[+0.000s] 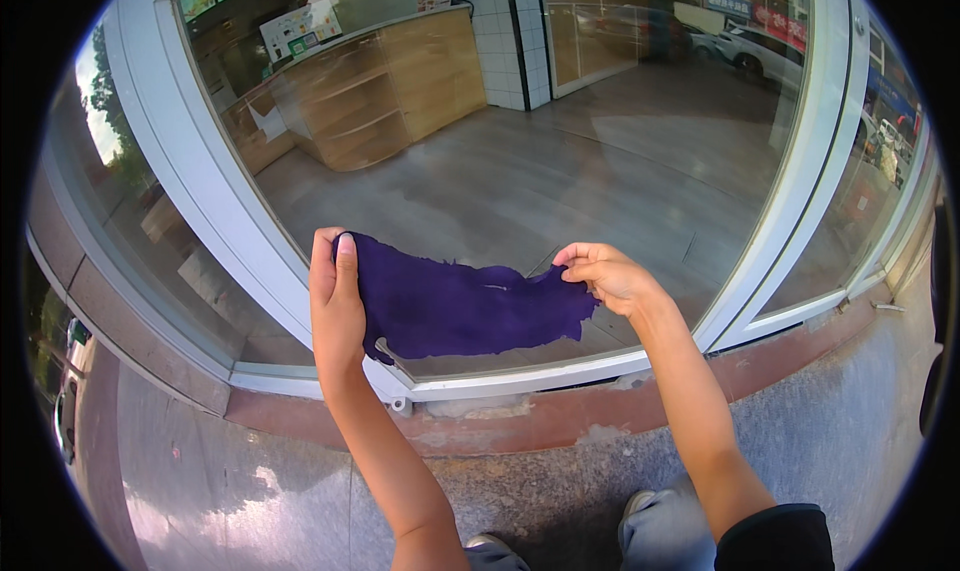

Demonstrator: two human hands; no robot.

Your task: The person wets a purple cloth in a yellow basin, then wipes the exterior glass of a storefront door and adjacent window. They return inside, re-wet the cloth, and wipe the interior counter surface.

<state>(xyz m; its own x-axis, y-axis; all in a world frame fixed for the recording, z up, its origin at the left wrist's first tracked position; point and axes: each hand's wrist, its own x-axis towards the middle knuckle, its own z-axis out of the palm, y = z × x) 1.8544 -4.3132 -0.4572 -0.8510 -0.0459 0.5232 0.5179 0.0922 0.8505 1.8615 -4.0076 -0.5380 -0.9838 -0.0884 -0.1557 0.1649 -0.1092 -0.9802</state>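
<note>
A dark purple cloth with ragged edges is stretched between my two hands in front of a glass door. My left hand grips its left end, thumb on the near face. At the upper right corner, my right hand pinches the cloth between thumb and fingers. A small hole shows near the lower left corner and a slit near the top edge. The cloth hides part of the lower pane; whether it touches the glass I cannot tell.
A white door frame surrounds the pane above a reddish stone sill. Behind the glass stand a wooden counter and a tiled pillar. Parked cars reflect at upper right. My shoes stand on grey stone paving.
</note>
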